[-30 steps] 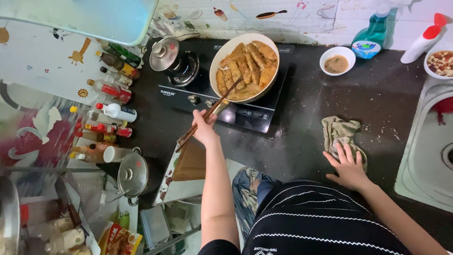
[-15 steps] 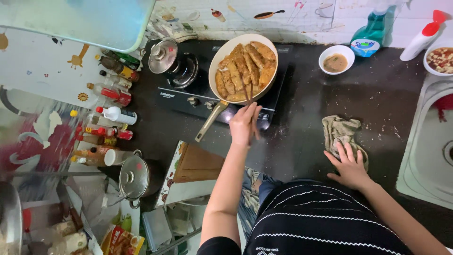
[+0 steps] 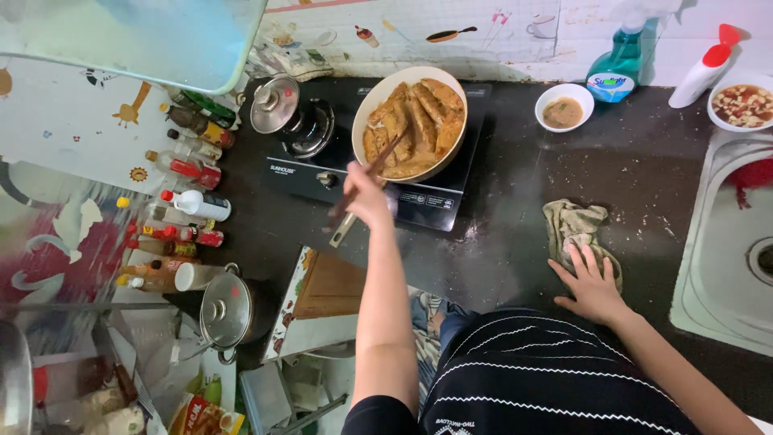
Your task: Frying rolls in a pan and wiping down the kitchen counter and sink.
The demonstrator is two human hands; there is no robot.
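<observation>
Red-capped sauce bottles [image 3: 181, 205] crowd the worktop's [image 3: 515, 242] left edge; left hand [image 3: 369, 197] grips chopsticks [image 3: 372, 171] over the frying pan [image 3: 411, 122], right hand [image 3: 592, 278] lies spread on a rag [image 3: 573, 228].

Single head view, steeply down, probably at arm's length.

The chopsticks [image 3: 372, 171] are two thin, dark sticks. The left grip [image 3: 369, 200] is closed around their lower part. They slant up and away from this grip, and their tips rest on the food in the pan [image 3: 411, 122]. The pan is round and pale, and it sits just past the left grip. It is full of long, golden-brown fried pieces lying side by side. Its handle points back under the left grip.

The cloth [image 3: 576, 234] is crumpled, with dull green and cream colours. It lies on the dark counter [image 3: 515, 242]. The right grip [image 3: 594, 283] lies flat with fingers spread, its fingertips on the near edge of the cloth.
</observation>
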